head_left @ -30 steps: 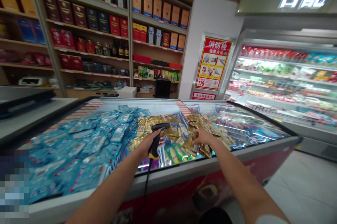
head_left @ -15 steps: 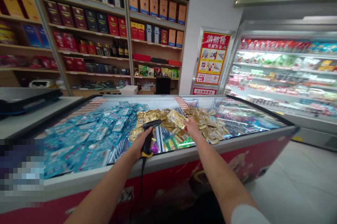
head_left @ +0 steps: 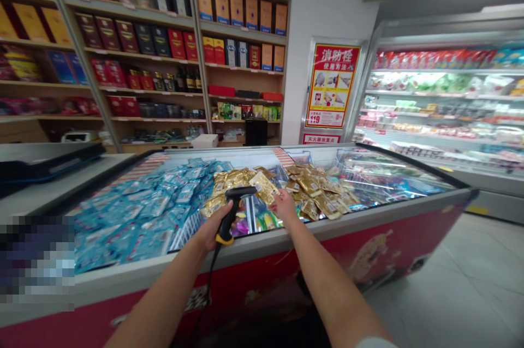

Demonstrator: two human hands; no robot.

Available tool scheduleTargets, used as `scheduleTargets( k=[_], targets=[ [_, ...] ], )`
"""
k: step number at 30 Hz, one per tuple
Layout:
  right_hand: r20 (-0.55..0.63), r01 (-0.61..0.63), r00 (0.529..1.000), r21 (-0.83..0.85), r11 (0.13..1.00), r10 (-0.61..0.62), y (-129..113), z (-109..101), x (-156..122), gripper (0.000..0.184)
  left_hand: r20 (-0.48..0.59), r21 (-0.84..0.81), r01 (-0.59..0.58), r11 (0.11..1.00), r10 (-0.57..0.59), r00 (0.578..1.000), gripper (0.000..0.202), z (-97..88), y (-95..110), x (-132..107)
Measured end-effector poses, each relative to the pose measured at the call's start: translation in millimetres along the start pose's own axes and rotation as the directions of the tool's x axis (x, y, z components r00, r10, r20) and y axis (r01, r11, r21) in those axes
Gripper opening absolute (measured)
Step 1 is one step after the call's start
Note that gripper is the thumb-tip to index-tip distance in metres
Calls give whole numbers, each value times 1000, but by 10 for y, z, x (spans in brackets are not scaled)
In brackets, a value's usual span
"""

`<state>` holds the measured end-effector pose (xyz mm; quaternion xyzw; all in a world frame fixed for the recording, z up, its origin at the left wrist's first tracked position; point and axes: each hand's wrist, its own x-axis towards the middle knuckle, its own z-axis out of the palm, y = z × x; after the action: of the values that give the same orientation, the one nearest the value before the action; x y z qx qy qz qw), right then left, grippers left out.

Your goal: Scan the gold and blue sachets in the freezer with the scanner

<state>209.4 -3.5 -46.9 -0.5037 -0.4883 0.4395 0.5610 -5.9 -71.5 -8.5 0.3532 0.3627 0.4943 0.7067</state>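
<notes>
gold foil packet (head_left: 263,185) held over chest freezer (head_left: 368,223), inward of front edge's middle | likely light, slick, crushable: pinch by end | right hand (head_left: 285,208): fingertips pinching its near-right end | left hand (head_left: 213,227): fingers wrapped round barcode scanner (head_left: 228,219) handle | blue packets (head_left: 139,206) toward left edge

Glossy foil-like gold packets (head_left: 327,195)

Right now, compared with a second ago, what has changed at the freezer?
The right hand has moved left from the heap of shiny gold foil packets, holding one flat gold packet near the black-and-yellow handheld scanner. The left hand still grips that scanner; the mound of blue plastic packets looks unchanged.
</notes>
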Motion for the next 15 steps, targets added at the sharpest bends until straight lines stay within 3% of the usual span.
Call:
scheduleTargets(
  k=[4,15],
  targets=[
    [20,20,1000,-27,999,-20,-7,8,-11,35,30,-49,68,996,-67,997,31,-76,-12,41],
    [61,52,997,-36,998,-50,70,-15,20,43,3,-34,68,997,-68,998,29,-73,-2,35]
  ],
)
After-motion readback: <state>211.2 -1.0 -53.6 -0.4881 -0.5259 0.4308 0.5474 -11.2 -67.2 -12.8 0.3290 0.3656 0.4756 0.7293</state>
